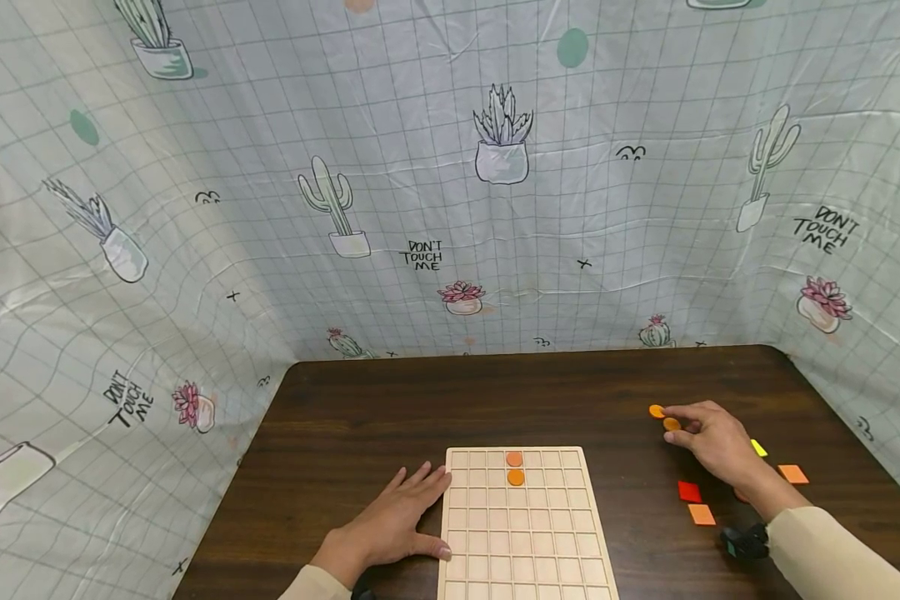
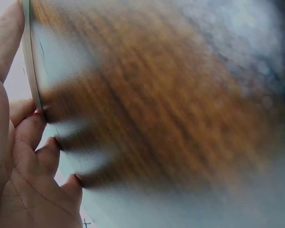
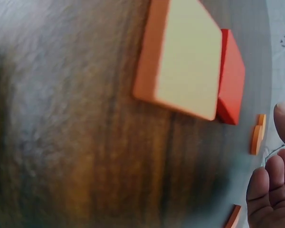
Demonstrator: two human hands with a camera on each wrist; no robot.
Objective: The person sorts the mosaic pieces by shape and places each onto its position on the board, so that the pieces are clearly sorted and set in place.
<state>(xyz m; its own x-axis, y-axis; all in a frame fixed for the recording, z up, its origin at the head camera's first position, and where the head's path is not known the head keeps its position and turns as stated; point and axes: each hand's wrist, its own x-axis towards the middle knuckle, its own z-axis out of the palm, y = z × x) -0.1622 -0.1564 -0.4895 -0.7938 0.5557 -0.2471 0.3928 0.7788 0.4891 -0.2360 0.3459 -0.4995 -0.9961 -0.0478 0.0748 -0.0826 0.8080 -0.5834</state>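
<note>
A light wooden grid board (image 1: 521,542) lies on the table, with an orange disc (image 1: 514,458) and a second orange disc (image 1: 516,477) in its upper cells. My left hand (image 1: 393,521) lies spread along the board's left edge, its thumb and fingertips touching it. On the far right, my right hand (image 1: 712,437) reaches over two more orange discs, one farther off (image 1: 656,412) and one nearer (image 1: 671,425). Thumb and index finger stand apart on either side of the nearer disc. In the right wrist view these discs (image 3: 256,139) lie on the table, below the fingers.
Near the right forearm are a red square (image 1: 688,492), an orange square (image 1: 702,514), another orange square (image 1: 792,474) and a partly hidden yellow piece (image 1: 758,448). The dark wooden table (image 1: 390,408) meets a patterned curtain (image 1: 420,167) at the back and both sides.
</note>
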